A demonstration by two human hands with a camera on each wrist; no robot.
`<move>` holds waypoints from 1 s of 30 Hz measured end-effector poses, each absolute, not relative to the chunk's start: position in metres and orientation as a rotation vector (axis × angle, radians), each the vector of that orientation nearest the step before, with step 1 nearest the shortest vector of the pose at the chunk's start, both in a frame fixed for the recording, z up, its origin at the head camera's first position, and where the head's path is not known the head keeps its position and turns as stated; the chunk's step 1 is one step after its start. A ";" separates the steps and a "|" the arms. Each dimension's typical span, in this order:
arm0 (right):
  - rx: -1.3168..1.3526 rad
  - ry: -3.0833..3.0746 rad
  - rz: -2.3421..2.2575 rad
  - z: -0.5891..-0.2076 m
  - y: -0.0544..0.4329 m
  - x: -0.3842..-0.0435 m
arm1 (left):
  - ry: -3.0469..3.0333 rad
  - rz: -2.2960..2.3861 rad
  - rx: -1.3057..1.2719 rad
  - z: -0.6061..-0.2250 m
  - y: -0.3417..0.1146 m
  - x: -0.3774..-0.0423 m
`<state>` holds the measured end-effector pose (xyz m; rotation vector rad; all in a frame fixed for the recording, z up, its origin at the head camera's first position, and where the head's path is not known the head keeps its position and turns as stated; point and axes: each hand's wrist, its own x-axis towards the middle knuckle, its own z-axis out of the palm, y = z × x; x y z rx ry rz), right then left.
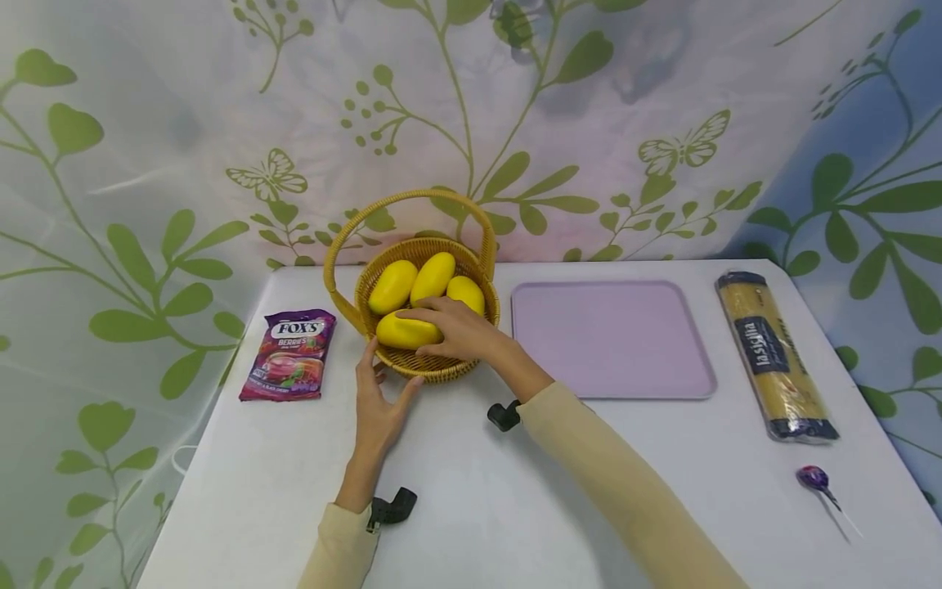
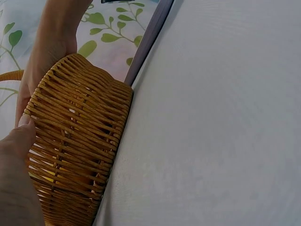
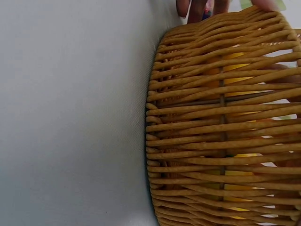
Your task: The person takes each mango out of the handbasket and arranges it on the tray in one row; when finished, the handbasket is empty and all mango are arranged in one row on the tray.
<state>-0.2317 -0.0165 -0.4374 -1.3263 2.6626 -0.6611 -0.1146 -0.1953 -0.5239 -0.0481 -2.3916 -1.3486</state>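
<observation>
A wicker basket [image 1: 441, 373] with a tall handle stands at the back of the table, with several yellow mangoes inside. My left hand [image 1: 379, 417] holds the basket at its front left, fingers along the side and thumb at the front. In the left wrist view, the thumb [image 2: 24, 132] presses at the rim. Reaching over the front right rim, my right hand [image 1: 465, 329] grips the right end of the front mango [image 1: 403, 330]. The woven side [image 3: 221, 141] hides most of this hand in the right wrist view.
Left of the basket lies a purple candy bag [image 1: 290, 357]. A lilac tray [image 1: 611, 339] lies to the right, then a spaghetti pack [image 1: 773, 360] and a lollipop [image 1: 813, 478] near the right edge. A patterned curtain [image 1: 559, 131] hangs behind the table.
</observation>
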 end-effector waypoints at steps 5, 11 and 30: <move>-1.350 2.658 -0.588 -0.441 -0.020 -0.237 | -2.404 -1.342 -0.029 -0.525 -0.195 -0.115; -1.359 2.643 -0.549 -0.441 -0.022 -0.239 | -2.404 -1.361 -0.014 -0.523 -0.195 -0.115; -1.329 2.575 -0.593 -0.441 -0.023 -0.240 | -2.408 -1.366 -0.004 -0.524 -0.195 -0.115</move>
